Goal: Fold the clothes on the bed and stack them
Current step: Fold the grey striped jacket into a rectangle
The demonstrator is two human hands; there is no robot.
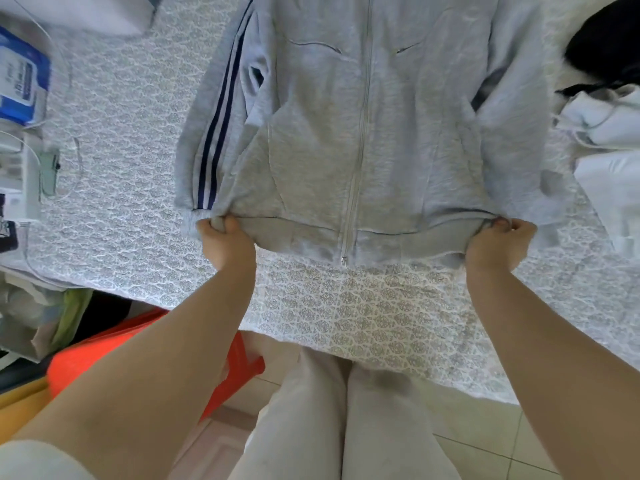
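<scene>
Jacket (pixel 363 133) first: grey, zipped shut, it lies front-up on the bed (pixel 346 313), hem toward me and collar end running out of the top of the view. Dark stripes run down the sleeve on my left side, which lies along the body; the sleeve on my right lies along the other edge. Two slanted pocket slits show on the chest area either side of the zip (pixel 360 140), and the zip pull hangs at the hem's middle.

My left hand (pixel 221 237) has its grip clamped on the hem's left corner, fingers curled into bunched ribbing just beside the striped cuff. My right hand (pixel 498 244) has its grip clamped on the hem's right corner the same way, thumb and fingers pinching the fabric. Between the two, the hem is lifted slightly and sags toward the zip.

The bed wears a quilted cover with a small grey pattern. At its right edge sits a pile of white cloth (pixel 602 133), with something black (pixel 606 46) beyond it. At the left lie a blue packet (pixel 20 81) and a thin white cable (pixel 69 150). Below the bed's edge my pale trousers (pixel 346 427) stand on tiled floor (pixel 485 438), with an orange thing (pixel 83 362) to my left.
</scene>
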